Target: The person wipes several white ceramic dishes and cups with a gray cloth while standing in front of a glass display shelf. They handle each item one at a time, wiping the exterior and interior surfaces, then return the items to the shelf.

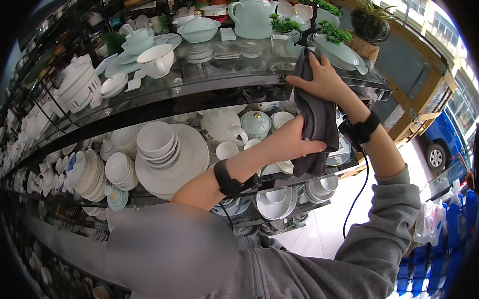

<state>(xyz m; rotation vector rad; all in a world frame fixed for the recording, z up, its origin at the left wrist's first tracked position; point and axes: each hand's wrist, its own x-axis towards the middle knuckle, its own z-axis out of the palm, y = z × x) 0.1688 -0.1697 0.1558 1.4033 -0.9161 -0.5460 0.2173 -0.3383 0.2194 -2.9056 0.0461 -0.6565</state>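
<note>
A dark grey cloth hangs bunched in front of the glass shelf. My right hand holds its upper end, fingers spread over it at the shelf's front edge. Lower down, my left hand grips the cloth with the thumb across it. Just behind the cloth's top stands a pale green pot with an artificial bonsai. A pale celadon lidded dish lies right of it, close to my right fingers. The lower part of the cloth dangles in front of the lower shelves.
A large celadon teapot, a lidded tureen and a white gravy boat stand along the top shelf. Below are stacked plates, bowls and a white teapot. A black cable trails from my right wristband.
</note>
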